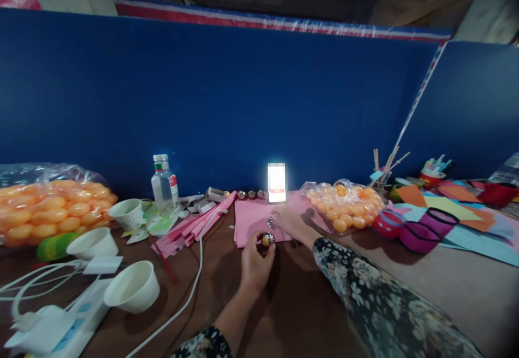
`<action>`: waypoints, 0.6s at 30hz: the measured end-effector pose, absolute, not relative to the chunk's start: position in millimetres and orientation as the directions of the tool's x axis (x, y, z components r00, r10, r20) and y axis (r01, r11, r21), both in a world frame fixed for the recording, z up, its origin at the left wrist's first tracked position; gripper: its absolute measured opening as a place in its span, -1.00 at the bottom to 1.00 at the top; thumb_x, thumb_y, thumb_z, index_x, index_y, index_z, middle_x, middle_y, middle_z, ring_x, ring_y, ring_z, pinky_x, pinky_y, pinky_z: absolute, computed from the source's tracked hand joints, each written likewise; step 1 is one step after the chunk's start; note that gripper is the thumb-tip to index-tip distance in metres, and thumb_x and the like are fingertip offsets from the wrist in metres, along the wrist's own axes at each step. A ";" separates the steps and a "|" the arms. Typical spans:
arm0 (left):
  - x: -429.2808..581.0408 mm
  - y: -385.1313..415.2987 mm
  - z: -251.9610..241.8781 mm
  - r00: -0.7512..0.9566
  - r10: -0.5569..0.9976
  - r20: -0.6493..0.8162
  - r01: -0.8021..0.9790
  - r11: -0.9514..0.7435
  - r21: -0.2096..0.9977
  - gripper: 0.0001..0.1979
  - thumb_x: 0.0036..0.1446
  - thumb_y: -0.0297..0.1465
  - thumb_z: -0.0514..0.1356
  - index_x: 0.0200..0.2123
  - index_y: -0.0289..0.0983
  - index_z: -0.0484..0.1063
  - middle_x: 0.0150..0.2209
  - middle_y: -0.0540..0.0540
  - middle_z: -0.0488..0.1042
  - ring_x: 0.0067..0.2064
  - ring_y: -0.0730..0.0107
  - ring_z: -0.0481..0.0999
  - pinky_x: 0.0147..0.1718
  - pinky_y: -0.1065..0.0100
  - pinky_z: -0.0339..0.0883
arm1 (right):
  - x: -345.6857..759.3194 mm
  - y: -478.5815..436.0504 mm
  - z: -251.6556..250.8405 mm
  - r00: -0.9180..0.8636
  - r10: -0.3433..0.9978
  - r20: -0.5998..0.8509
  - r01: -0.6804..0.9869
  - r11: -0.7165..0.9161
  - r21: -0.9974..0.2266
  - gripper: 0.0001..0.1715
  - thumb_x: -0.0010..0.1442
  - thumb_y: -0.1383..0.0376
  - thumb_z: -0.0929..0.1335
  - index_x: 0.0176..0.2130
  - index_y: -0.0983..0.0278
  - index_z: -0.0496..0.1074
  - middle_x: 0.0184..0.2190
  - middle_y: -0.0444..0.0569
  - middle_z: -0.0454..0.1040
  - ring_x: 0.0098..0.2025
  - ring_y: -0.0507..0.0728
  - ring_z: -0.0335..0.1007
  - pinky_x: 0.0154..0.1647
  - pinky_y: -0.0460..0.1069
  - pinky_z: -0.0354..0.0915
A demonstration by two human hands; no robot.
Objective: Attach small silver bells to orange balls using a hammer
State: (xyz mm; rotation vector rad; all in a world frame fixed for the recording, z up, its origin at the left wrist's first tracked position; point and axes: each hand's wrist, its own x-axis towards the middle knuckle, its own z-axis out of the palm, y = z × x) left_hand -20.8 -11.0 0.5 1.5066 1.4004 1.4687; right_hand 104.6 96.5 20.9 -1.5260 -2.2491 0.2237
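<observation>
With fingers and thumb of the left hand point(256, 260), pinching a silver ball point(268, 238) on the near side of the lit screen point(277, 179), at the near edge of the pink paper point(248, 218). Showing an orange-yellow patch on that ball; cannot tell whether a reflection or a marking. With fingers of the right hand point(286, 221), drawn together on another silver ball point(271, 221), closer to the lit screen and just beyond the left hand's ball, apart from it. Too blurred there to tell which fingertips press the metal.

Can count 3 more silver balls point(251, 194) in a row just left of the lit screen, free of any hand. Judging from this, seems partway along: 3 laid out, 2 held and not yet let go. Cannot tell how many more might be left to handle.

Farther left of the lit screen, can see pink strips point(194, 229), then a clear bottle point(165, 185), and well beyond these a bag of orange balls point(60, 175). Right of the lit screen, near the right wrist, can see a smaller bag of orange balls point(352, 198); farther right, purple containers point(419, 239) beside coloured sheets point(453, 212).
</observation>
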 end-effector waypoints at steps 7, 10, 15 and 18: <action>-22.6 -9.6 -0.2 -0.159 0.923 0.350 0.302 -0.292 0.908 -0.72 -0.08 -0.41 0.15 -0.21 -0.30 0.34 -0.28 -0.12 0.45 -0.28 0.33 0.46 -0.28 0.30 0.35 | 89.1 96.7 14.0 -0.461 0.854 0.241 0.804 0.516 -0.295 -0.82 0.05 0.28 0.31 -0.41 0.34 0.46 -0.38 -0.01 0.46 -0.31 0.07 0.32 -0.27 -0.08 0.17; -23.3 -10.0 -2.2 -0.154 0.921 0.359 0.307 -0.301 0.903 -0.70 -0.08 -0.41 0.16 -0.20 -0.31 0.34 -0.26 -0.14 0.46 -0.27 0.32 0.46 -0.27 0.29 0.35 | 89.4 94.3 9.3 -0.510 0.822 0.252 0.770 0.567 -0.293 -0.85 0.04 0.34 0.30 -0.42 0.33 0.47 -0.37 -0.01 0.47 -0.30 0.06 0.32 -0.25 -0.09 0.16; -24.2 -9.3 -4.5 -0.159 0.916 0.369 0.335 -0.302 0.893 -0.69 -0.07 -0.41 0.15 -0.18 -0.31 0.34 -0.22 -0.16 0.45 -0.23 0.30 0.45 -0.23 0.26 0.34 | 99.0 92.8 8.1 -0.515 0.811 0.277 0.749 0.583 -0.314 -0.86 0.01 0.41 0.30 -0.46 0.34 0.47 -0.44 -0.01 0.47 -0.35 0.07 0.34 -0.27 -0.09 0.18; -23.9 -9.1 -4.0 -0.168 0.916 0.365 0.331 -0.297 0.896 -0.70 -0.08 -0.41 0.16 -0.19 -0.31 0.34 -0.25 -0.15 0.46 -0.26 0.30 0.46 -0.24 0.26 0.35 | 107.8 89.4 18.0 -0.491 0.813 0.314 0.733 0.580 -0.355 -0.85 0.02 0.41 0.29 -0.42 0.32 0.48 -0.41 -0.03 0.49 -0.33 0.06 0.36 -0.26 -0.09 0.21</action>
